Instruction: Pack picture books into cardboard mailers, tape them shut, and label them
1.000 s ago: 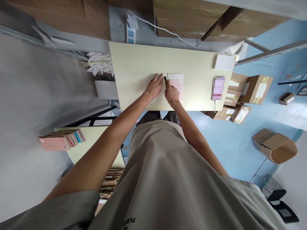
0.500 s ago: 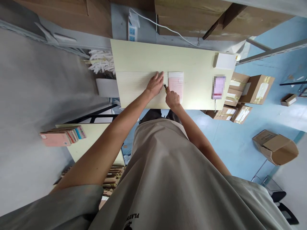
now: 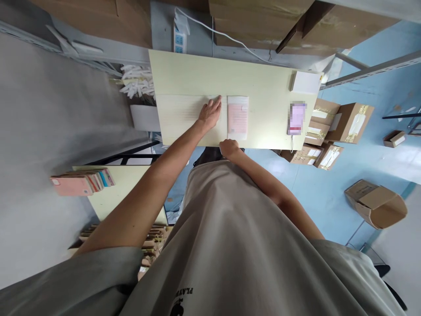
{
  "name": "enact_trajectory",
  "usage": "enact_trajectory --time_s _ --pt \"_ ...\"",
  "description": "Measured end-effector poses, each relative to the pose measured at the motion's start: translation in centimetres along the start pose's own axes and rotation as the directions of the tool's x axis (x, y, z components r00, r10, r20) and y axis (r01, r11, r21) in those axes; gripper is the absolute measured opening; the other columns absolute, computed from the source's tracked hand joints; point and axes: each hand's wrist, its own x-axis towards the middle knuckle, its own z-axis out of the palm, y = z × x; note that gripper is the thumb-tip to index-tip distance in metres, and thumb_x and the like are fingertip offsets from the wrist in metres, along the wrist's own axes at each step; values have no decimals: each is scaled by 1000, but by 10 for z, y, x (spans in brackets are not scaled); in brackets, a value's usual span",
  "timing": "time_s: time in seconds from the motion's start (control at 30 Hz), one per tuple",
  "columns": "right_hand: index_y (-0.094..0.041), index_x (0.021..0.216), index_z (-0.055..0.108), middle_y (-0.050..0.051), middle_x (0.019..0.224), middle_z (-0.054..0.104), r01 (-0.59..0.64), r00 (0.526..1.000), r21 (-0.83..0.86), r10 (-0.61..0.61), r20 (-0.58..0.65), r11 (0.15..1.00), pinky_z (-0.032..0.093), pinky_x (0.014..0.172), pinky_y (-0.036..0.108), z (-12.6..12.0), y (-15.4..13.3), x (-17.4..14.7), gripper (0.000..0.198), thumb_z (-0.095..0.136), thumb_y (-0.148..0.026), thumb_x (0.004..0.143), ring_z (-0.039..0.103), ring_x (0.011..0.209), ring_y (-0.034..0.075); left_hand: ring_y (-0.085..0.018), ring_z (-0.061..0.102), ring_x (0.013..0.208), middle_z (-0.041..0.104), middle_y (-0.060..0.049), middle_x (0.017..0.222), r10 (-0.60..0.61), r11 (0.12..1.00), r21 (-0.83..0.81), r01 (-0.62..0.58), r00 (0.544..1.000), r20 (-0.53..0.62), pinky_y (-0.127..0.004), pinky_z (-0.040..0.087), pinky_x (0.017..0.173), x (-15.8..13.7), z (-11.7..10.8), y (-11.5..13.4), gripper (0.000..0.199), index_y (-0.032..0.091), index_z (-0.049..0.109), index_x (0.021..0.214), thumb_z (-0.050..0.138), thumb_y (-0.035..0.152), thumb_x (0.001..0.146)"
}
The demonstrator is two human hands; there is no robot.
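My left hand (image 3: 209,115) lies flat with its fingers stretched out, pressing on a pale translucent wrapping sheet (image 3: 179,116) spread over the left part of the table. Just right of that hand is a pink book (image 3: 237,116), covered by the same kind of see-through wrap, whose edges show above and below it. At the table's front edge, below the book, my right hand (image 3: 229,148) is closed in a fist. The utility knife seen in it a moment earlier is hidden now by the hand.
On the right of the cream table (image 3: 263,109) lie a phone (image 3: 297,118) with a cable and a white box (image 3: 306,82). A power strip (image 3: 179,40) is behind the table. Cardboard boxes (image 3: 353,123) stand on the floor at right; stacked books (image 3: 79,182) sit at lower left.
My right hand has moved toward me, from beside the book's left edge down to the table's front edge. The knife has gone out of sight. My left hand stays on the sheet.
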Motion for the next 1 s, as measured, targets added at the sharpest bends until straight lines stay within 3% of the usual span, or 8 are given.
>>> enact_trajectory --time_s 0.07,0.13,0.33,0.5,0.63,0.73,0.83,1.0 --pt "-10 132 89 27 133 88 12 999 -10 -11 53 1000 67 103 37 0 3 -4 36 76 -1 99 86 129 35 -50 42 177 41 -24 194 8 1000 -20 -8 1000 -18 -74 34 147 1 1 0 85 13 50 183 65 54 110" --pt "-10 129 89 25 134 88 23 996 -14 -22 82 1000 67 103 37 -1 9 -13 36 75 1 98 86 130 35 -49 42 177 42 -24 193 3 1000 -23 -3 1000 -20 -71 35 148 1 0 3 87 13 49 183 66 57 109" --pt "-10 152 77 26 149 83 12 1000 2 -12 10 1000 66 108 42 -13 45 -48 45 64 -8 109 82 138 37 -47 42 178 36 -23 197 -41 999 24 41 999 1 -68 42 146 -1 -1 8 94 13 47 184 70 56 105" --pt "-16 162 70 20 150 83 -29 993 99 40 -115 995 66 105 42 -28 80 -73 49 62 -18 113 81 135 37 -45 47 177 32 -27 197 -94 995 37 94 995 -21 -65 45 144 -20 4 14 81 8 58 173 73 44 102" --pt "-22 170 64 15 136 89 -8 953 306 100 -285 952 67 94 40 -47 105 -97 57 63 -24 114 87 108 32 -41 56 172 58 -28 182 -77 996 41 78 997 -27 -61 42 147 -43 -5 45 68 6 68 162 70 25 97" --pt "-24 179 56 12 130 90 71 894 407 123 -432 911 69 91 41 -70 121 -112 67 67 -31 113 86 97 31 -37 66 161 76 -20 164 -19 998 61 24 997 -80 -59 48 144 -51 -26 82 54 15 77 154 66 23 103" --pt "-21 183 49 14 135 88 149 796 403 133 -591 903 69 95 45 -101 133 -116 79 71 -31 109 86 101 34 -34 73 151 83 -14 153 76 996 67 -62 973 -218 -56 54 139 -45 -63 119 35 21 85 136 67 22 105" --pt "-20 180 40 19 140 83 200 556 269 117 -823 942 67 101 56 -166 144 -105 75 64 -33 111 81 118 42 -31 76 144 86 -7 146 246 969 134 -206 840 -484 -57 57 136 -17 -143 176 23 26 84 120 67 18 107"
